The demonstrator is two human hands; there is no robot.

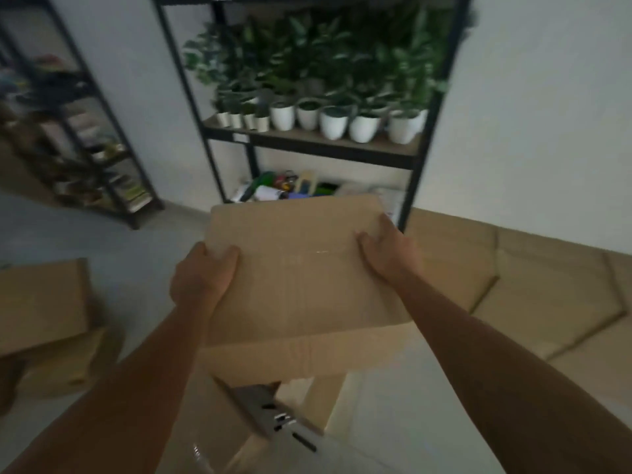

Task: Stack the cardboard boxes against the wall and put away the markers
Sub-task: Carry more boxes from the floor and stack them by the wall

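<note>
The cardboard box (301,278) is carried in the air above the floor, held level in front of the shelf unit (307,142), probably for stacking with the boxes along the wall (533,292). The left hand (201,278) and right hand (386,251) each grip an opposite side, fingers curled over its top. More boxes (44,319) sit on the floor at the left.

We see the whole view softened by blur. The held box (301,268) hides the fingers of both hands beneath it and part of the lower shelf (290,189), whose items we cannot identify. The left box (41,302) is cut by the edge.
</note>
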